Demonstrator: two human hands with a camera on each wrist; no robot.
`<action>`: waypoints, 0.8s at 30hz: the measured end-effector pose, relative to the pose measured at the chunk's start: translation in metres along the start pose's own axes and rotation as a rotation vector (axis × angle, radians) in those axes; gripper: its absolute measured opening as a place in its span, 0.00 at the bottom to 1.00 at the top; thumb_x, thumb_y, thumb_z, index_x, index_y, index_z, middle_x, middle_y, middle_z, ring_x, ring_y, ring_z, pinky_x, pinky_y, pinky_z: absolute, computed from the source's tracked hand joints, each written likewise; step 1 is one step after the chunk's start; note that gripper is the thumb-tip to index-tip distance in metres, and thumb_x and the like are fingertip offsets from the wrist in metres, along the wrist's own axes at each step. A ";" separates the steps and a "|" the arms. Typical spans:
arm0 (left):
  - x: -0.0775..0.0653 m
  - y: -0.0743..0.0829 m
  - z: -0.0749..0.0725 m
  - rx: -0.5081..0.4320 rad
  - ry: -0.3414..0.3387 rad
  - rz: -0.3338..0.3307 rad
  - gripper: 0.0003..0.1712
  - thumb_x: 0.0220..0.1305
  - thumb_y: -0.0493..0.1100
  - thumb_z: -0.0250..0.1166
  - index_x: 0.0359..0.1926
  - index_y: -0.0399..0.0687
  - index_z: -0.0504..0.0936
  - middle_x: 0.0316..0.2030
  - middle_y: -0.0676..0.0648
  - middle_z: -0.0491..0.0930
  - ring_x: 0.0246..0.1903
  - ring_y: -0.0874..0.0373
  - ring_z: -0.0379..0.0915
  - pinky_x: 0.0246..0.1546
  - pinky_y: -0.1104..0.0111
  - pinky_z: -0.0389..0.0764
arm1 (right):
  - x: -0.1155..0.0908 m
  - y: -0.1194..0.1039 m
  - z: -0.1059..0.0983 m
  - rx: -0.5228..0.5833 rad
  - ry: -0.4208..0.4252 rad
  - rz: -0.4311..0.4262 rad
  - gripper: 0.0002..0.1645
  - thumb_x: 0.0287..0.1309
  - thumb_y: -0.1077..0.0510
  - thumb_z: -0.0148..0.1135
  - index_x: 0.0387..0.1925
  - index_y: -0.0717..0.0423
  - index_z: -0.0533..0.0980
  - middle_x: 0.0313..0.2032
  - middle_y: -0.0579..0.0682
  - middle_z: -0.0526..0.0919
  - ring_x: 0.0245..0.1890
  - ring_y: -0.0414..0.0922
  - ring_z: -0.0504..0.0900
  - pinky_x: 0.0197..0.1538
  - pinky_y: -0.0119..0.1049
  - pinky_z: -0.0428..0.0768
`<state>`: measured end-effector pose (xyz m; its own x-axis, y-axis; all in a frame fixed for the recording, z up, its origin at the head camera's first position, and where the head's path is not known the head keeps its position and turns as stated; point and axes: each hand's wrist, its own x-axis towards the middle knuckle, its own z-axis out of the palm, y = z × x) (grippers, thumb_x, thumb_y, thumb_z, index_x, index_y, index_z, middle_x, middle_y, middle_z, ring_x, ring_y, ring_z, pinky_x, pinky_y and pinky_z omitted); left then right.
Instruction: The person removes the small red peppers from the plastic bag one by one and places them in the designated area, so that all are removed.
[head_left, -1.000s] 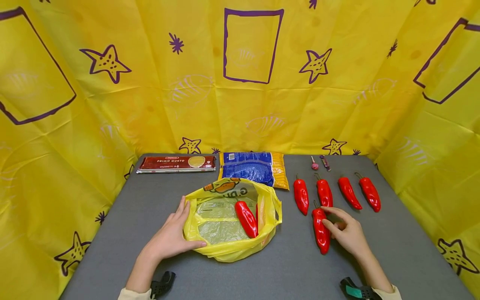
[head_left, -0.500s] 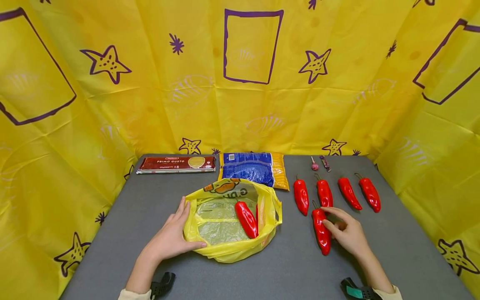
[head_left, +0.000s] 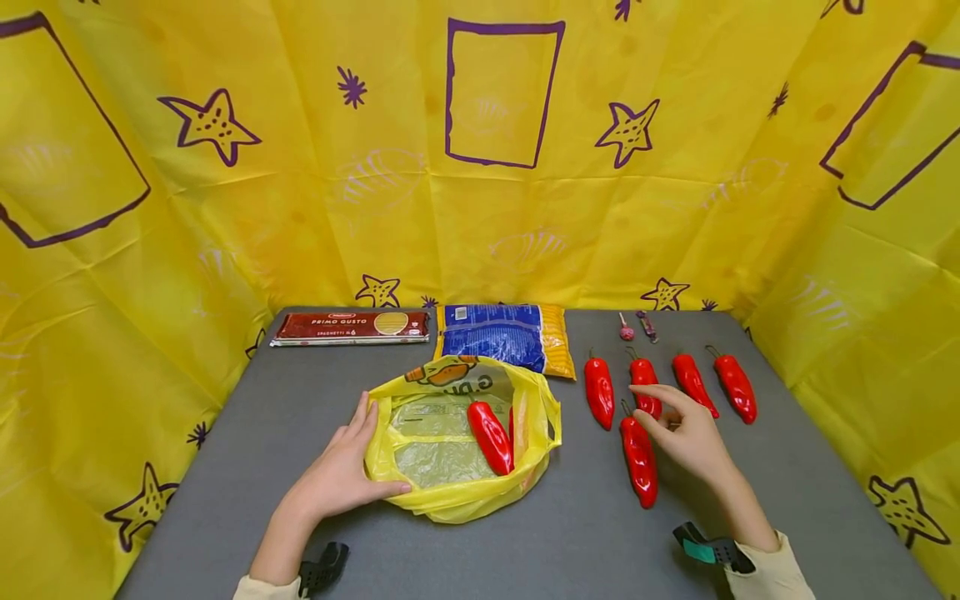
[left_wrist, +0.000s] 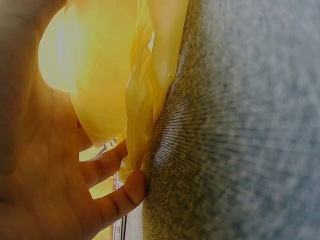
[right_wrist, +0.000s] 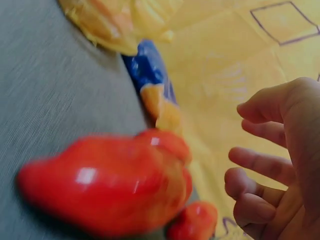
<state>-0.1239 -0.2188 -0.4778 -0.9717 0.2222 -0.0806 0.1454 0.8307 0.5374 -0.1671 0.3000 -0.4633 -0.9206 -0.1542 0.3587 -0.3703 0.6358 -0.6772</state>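
Observation:
A yellow plastic bag (head_left: 465,504) stands with its mouth facing up, a red pepper (head_left: 491,437) lying inside and part of another red shape showing beside it. My left hand (head_left: 337,471) holds the bag's left side, thumb over the front rim and fingers along the outer left; in the left wrist view the fingers (left_wrist: 117,200) touch the yellow film close to the table. Right of the bag, a red pepper (head_left: 639,462) lies on the table. My right hand (head_left: 686,429) hovers above its stem end, holding nothing, its loosely bent fingers apart from the pepper (right_wrist: 105,185) in the right wrist view.
Several more red peppers (head_left: 736,389) lie in a row at the right. Behind them are a lollipop (head_left: 627,329) and a small wrapped candy (head_left: 647,327). A spaghetti pack (head_left: 348,327) and a blue-and-yellow packet (head_left: 498,336) lie along the back near the yellow cloth wall (head_left: 510,217).
My right hand has let go of the nearest pepper and moved a little up and away toward the row behind. The pepper stays on the table. My left hand and the bag have not moved.

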 end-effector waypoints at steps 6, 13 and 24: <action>0.000 -0.002 0.002 -0.004 0.001 0.004 0.86 0.45 0.83 0.75 0.85 0.37 0.42 0.85 0.37 0.30 0.76 0.25 0.52 0.67 0.32 0.68 | 0.021 -0.021 0.016 0.005 -0.072 -0.005 0.22 0.64 0.61 0.74 0.59 0.52 0.85 0.40 0.54 0.85 0.16 0.38 0.70 0.20 0.33 0.71; 0.004 -0.002 -0.001 -0.004 0.010 0.027 0.85 0.45 0.82 0.75 0.85 0.37 0.42 0.85 0.37 0.30 0.75 0.23 0.52 0.66 0.31 0.68 | 0.050 -0.052 0.039 0.031 -0.125 -0.093 0.20 0.65 0.57 0.74 0.58 0.51 0.86 0.46 0.49 0.87 0.27 0.41 0.78 0.27 0.35 0.78; 0.002 -0.003 -0.001 -0.006 0.004 0.019 0.85 0.46 0.82 0.75 0.85 0.37 0.42 0.85 0.37 0.29 0.76 0.21 0.50 0.67 0.30 0.66 | 0.080 -0.098 0.073 0.114 -0.190 -0.162 0.19 0.64 0.59 0.74 0.56 0.54 0.87 0.48 0.58 0.88 0.28 0.43 0.79 0.29 0.35 0.78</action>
<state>-0.1263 -0.2210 -0.4785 -0.9695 0.2356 -0.0673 0.1623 0.8233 0.5439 -0.2132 0.1701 -0.4158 -0.8508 -0.3933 0.3484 -0.5164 0.5035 -0.6927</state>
